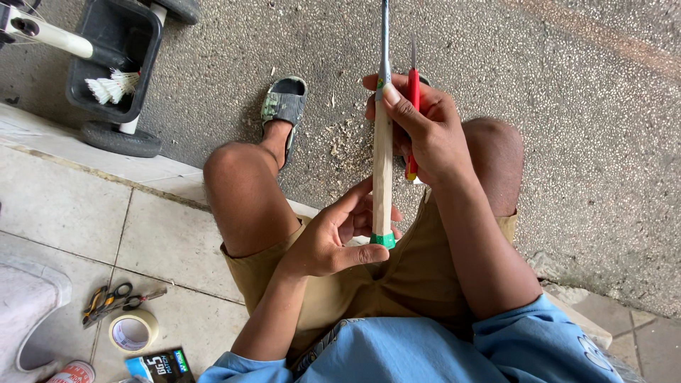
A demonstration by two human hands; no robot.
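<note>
A bare wooden racket handle (382, 170) with a green end cap and a grey shaft stands upright between my knees. My left hand (337, 237) cups its lower end, thumb next to the green cap. My right hand (424, 128) grips the upper part of the handle, thumb pressed on the wood. The same hand also holds a red utility knife (413, 92), blade pointing up, beside the shaft.
Wood shavings (347, 142) lie on the asphalt by my sandalled foot (284, 103). A black cart tray with white shuttlecocks (113, 85) stands top left. Scissors and pliers (113, 301), a tape roll (133, 331) and a small box lie on the tiles at lower left.
</note>
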